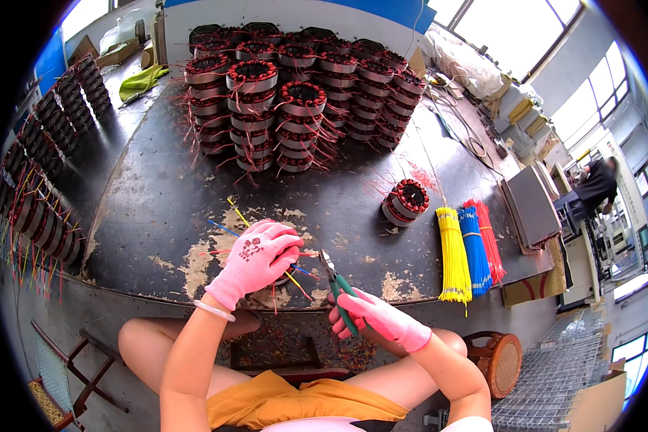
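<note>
My left hand [261, 261], in a pink glove, is closed near the table's front edge. Yellow, blue and red wires [237, 211] stick out on both sides of its curled fingers. Whatever the wires are fixed to under the palm is mostly hidden. In my right hand [371, 317], also gloved in pink, is a pair of pliers [344, 288] with green handles. Their metal jaws point up and left, close to a red wire end beside my left fingertips. A single wound motor stator [406, 202] stands on the table to the right of both hands.
Stacks of wound stators [295, 101] fill the table's back. More stators [43, 216] with wires line the left. Bundled yellow [453, 255], blue [475, 252] and red wires [487, 241] lie right. A wooden stool [500, 363] stands at lower right; another person [596, 187] works beyond.
</note>
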Available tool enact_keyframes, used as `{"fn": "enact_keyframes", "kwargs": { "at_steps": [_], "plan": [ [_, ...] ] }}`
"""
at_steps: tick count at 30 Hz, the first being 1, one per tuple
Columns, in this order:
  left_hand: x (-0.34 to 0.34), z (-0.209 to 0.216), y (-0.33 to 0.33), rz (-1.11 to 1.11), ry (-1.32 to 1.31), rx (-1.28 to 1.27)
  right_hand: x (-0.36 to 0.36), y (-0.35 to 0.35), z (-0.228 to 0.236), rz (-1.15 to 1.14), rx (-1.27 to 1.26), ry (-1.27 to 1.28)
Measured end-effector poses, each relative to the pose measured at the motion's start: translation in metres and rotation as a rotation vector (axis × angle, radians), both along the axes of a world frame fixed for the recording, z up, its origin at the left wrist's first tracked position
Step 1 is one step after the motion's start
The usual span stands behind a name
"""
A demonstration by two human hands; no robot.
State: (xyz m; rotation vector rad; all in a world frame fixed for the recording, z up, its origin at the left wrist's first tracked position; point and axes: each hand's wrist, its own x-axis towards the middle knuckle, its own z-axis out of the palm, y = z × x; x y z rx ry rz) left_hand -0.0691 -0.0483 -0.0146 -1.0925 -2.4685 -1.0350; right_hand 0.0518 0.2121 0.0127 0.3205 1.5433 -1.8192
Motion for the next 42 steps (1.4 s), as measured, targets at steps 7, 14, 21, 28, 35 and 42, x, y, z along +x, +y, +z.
{"fn": "enact_keyframes", "kwargs": {
  "at_steps": [7, 14, 21, 28, 35, 42],
  "plan": [
    [0.002, 0.0, 0.001, 0.039, 0.007, -0.003, -0.009, 0.002, -0.001, -0.027, 0.084, 0.042],
    [0.021, 0.021, -0.017, 0.136, -0.114, -0.125, 0.001, 0.018, 0.005, -0.032, -0.144, -0.129],
    [0.009, 0.022, -0.041, -0.03, -0.173, -0.224, 0.002, 0.012, 0.003, 0.12, -0.047, -0.057],
    [0.012, 0.021, -0.038, 0.001, -0.147, -0.208, 0.002, 0.007, 0.009, 0.095, -0.014, -0.009],
    [0.011, 0.016, -0.039, -0.006, -0.123, -0.186, -0.004, 0.001, 0.006, 0.053, 0.008, 0.016],
    [0.03, 0.019, -0.033, 0.148, -0.092, -0.313, -0.009, 0.007, 0.006, -0.006, -0.039, -0.008]
  ]
}}
